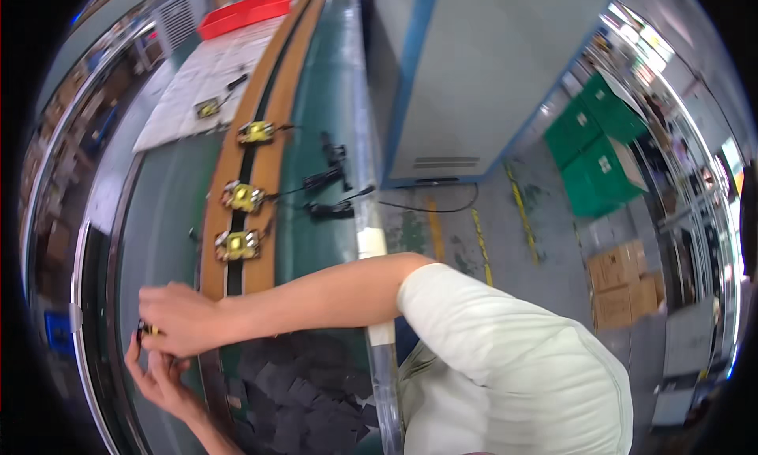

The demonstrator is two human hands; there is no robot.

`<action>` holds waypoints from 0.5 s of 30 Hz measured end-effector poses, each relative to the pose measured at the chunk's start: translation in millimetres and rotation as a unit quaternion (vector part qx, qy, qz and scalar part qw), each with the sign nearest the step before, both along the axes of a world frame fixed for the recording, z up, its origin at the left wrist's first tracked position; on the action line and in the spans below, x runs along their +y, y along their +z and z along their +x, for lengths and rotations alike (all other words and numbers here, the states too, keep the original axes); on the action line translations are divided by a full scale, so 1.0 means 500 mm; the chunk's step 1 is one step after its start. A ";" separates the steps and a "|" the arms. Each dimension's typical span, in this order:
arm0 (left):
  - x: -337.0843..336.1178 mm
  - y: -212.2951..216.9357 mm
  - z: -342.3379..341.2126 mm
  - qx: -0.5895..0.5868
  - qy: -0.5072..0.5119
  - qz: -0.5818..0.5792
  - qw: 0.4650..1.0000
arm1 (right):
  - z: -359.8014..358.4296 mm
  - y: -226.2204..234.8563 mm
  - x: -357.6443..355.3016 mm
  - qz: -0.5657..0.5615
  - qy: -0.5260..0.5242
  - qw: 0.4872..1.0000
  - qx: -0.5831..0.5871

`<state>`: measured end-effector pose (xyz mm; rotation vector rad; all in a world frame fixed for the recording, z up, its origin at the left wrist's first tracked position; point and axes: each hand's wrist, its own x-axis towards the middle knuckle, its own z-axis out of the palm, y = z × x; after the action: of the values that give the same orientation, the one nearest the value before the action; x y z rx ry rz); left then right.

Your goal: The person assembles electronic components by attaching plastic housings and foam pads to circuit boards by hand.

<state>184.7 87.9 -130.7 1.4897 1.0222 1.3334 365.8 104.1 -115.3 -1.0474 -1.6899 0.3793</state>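
Note:
At the left side of the bench, both of my hands meet over a small black and yellow part [144, 330], mostly covered by fingers. My right hand [181, 321] reaches across from the right with its fingers closed on that part. Just below it, my left hand [162, 384] comes up from the lower edge, its fingertips bent against the same part. Beyond my right forearm, several circuit boards [238, 246] with yellow components lie in a row on a brown track [212, 277] with a dark centre strip. Black cables and plugs [328, 178] trail from them onto the green surface.
Dark flat pieces [296, 392] are heaped near my body. A white mat [181, 92] with another board, then red trays [245, 14], lie farther off. A tall grey cabinet [489, 76] stands right of the bench, with green boxes [592, 147] and cardboard boxes [620, 285] beyond.

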 end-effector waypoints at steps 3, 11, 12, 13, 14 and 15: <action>0.012 0.028 -0.050 0.052 0.014 -0.011 0.998 | -0.019 0.023 0.005 -0.009 0.017 1.000 -0.008; -0.026 0.065 0.045 -0.033 0.084 0.086 0.992 | -0.092 -0.021 0.016 0.038 -0.049 0.998 0.028; -0.021 0.070 0.044 -0.034 0.076 0.085 0.993 | -0.088 -0.015 0.014 0.037 -0.056 0.997 0.028; -0.017 0.072 0.037 -0.043 0.089 0.068 0.993 | -0.083 -0.011 0.013 0.046 -0.021 0.998 0.034; -0.013 0.075 0.030 -0.052 0.103 0.051 0.992 | -0.078 -0.006 0.013 0.055 0.014 0.998 0.041; -0.009 0.077 0.027 -0.061 0.116 0.033 0.991 | -0.071 -0.003 0.014 0.063 0.050 0.996 0.048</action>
<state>198.4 83.6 -92.2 1.3502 1.1074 1.6162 330.5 111.3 -116.8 -0.8416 -1.6622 0.3753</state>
